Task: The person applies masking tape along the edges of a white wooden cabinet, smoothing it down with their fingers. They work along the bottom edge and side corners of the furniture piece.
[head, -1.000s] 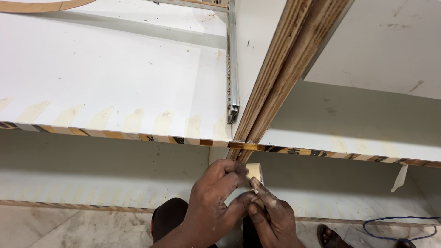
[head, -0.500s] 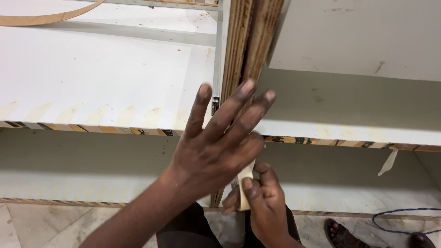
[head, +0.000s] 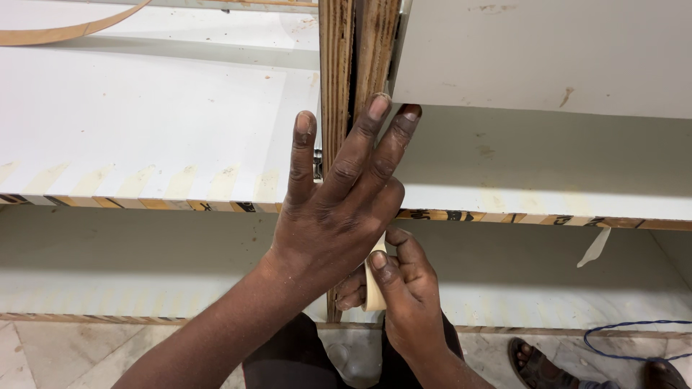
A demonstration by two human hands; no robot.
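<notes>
1. At centre frame we see the left hand (head: 335,216), fingers spread and straight, grasping nothing; its palm lies flat over the plywood divider (head: 358,54), and its fingertips reach up along the divider's edge.
2. Just below, at lower centre, the right hand (head: 404,295) is curled around a strip of pale masking tape (head: 375,284), pinched between thumb and forefinger. The tape stands upright just right of the divider's lower end and is partly hidden by the left hand's heel.
3. The divider runs from the top centre of the frame downward; the left hand covers its middle stretch, so we cannot tell how it meets the shelf there.
4. A white laminated shelf panel (head: 144,122) fills the upper left; a second white panel (head: 548,50) fills the upper right, with a shaded recess beneath it.
5. Across the middle of the frame, the front edge of the shelf (head: 166,204) shows bare plywood layers with pale tape marks above it.
6. A loose scrap of tape (head: 595,247) hangs from that edge at right.
7. A curved wooden edging strip (head: 65,30) lies at upper left.
8. Along the bottom we see a pale marble floor (head: 58,356), a blue cord (head: 634,338) at lower right, and a sandalled foot (head: 533,360) beside it.
</notes>
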